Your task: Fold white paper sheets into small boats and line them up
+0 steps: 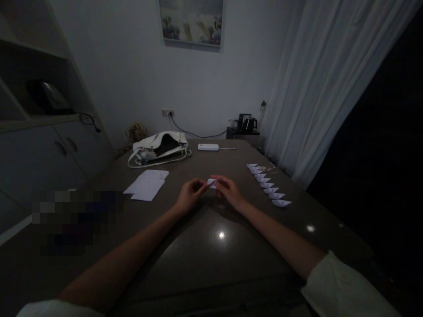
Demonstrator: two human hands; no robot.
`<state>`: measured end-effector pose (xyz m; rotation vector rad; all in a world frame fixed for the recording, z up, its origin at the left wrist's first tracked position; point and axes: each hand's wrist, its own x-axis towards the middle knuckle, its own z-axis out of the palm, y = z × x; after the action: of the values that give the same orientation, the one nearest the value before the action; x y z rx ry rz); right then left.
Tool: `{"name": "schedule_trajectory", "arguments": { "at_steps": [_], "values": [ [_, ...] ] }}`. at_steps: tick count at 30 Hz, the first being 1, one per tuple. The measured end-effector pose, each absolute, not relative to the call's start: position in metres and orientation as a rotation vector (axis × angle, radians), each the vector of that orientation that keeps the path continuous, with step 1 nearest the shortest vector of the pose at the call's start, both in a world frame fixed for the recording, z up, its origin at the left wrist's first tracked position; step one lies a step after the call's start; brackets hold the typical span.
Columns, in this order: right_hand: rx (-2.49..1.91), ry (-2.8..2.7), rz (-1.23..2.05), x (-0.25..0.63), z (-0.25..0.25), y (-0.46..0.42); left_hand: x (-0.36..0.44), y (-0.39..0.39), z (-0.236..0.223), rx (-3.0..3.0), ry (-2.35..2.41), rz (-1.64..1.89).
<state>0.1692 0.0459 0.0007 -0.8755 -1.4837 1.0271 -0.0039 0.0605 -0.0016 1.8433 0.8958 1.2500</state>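
Between my two hands, just above the middle of the table, is a small piece of folded white paper (212, 182). My left hand (192, 192) pinches its left end between thumb and fingertips. My right hand (228, 190) grips the right side, thumb on the near face and fingers behind. The fingers cover part of the paper, so its full folded shape is hard to make out. To the right stands a slanting row of several folded paper boats (271, 190). Left of my hands lie overlapping sheets of white paper (147, 185).
A white handbag (158, 147) lies at the back left of the dark glossy table (211, 264). Behind my hands is a white power bank (208, 147) with a short cable. Small scraps (267, 168) lie beside the boats. A white curtain (297, 88) hangs at right.
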Motion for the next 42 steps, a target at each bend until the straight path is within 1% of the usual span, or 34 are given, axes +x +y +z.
{"name": "schedule_trajectory", "arguments": {
  "at_steps": [11,19,33,42],
  "values": [
    [-0.921,-1.489,0.927,0.1704,0.0000,0.0490,-0.0028,0.0606,-0.0027,1.791,0.870,1.264],
    [-0.933,-1.487,0.909,0.1710,0.0014,0.0481,-0.0033,0.0607,-0.0021,1.821,0.869,1.087],
    [-0.952,-1.550,0.862,0.1722,-0.0004,0.0492,-0.0043,0.0541,0.0009,1.989,0.903,1.049],
    [-0.945,-1.546,0.858,0.1706,0.0014,0.0465,-0.0032,0.0544,0.0002,1.974,0.883,1.037]
  ]
}}
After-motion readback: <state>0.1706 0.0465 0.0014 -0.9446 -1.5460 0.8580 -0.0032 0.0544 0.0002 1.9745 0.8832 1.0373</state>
